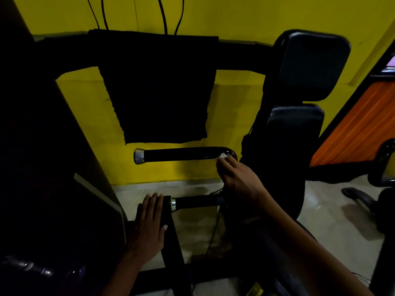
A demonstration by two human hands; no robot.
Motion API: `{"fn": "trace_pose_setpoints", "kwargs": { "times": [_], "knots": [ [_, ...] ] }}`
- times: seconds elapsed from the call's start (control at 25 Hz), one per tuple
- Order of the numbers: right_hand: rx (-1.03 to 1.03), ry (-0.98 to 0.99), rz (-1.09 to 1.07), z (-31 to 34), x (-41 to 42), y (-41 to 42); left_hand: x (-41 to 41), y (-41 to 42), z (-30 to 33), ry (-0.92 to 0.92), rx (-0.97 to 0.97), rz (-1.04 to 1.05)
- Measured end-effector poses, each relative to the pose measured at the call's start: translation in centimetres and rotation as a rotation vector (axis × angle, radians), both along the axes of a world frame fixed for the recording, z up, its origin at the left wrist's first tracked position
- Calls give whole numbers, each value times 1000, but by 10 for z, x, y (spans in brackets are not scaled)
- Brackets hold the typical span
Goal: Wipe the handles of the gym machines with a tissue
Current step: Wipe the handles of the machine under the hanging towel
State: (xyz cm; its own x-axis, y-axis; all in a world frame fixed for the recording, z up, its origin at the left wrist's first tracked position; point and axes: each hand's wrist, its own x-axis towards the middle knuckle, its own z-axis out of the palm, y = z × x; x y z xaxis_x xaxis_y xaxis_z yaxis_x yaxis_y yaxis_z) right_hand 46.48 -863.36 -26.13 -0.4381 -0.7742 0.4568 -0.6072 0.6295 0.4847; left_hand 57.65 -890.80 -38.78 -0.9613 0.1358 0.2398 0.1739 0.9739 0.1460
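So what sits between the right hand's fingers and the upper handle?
In the head view, a white tissue sits between the right hand and the upper handle, near its bend.

The floor (333,212) is pale and glossy, meeting the yellow wall (89,116) along a light skirting strip; on it stands the black machine frame (173,238), its upright post rising from a dark base bar near the bottom edge; a thin black cable (213,231) trails down toward it; at right, an office chair's dark wheeled base (361,197) rests on the same surface.
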Motion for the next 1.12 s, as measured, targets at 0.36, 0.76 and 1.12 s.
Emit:
{"fn": "trace_pose_setpoints", "kwargs": {
  "times": [0.36,0.76,1.12],
  "knots": [
    [179,-81,-232,-11,3,-1,-2,0,-2,19,43,-13],
    [62,-382,-409,-59,39,-14,-2,-3,-4,-21,62,-3],
    [270,-246,-277,-26,31,-15,0,-1,-4,-1,90,-24]
  ]
}}
